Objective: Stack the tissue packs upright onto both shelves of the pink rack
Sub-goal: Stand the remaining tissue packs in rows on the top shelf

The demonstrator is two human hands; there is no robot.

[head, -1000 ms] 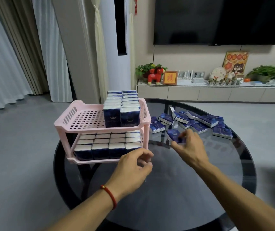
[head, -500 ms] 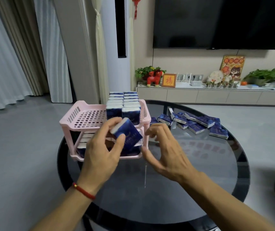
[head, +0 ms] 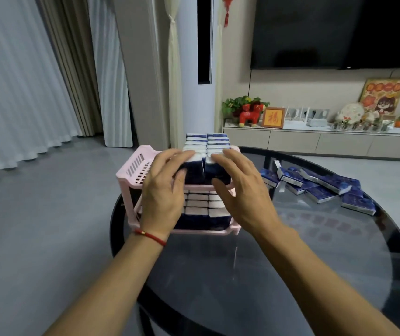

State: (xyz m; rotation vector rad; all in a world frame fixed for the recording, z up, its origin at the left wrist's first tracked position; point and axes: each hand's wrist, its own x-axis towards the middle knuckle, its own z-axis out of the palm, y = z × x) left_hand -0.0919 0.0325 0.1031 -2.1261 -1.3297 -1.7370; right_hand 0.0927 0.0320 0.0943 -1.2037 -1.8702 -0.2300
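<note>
Left hand (head: pixel 163 187) and right hand (head: pixel 239 190), fingers straight, press the front tissue packs (head: pixel 205 169) upright on the pink rack (head: pixel 134 166), squaring the rows

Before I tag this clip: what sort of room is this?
Most likely a home living room: a wall-mounted TV, a low media cabinet with plants and ornaments, floor-length curtains, and a round glass table.
</note>
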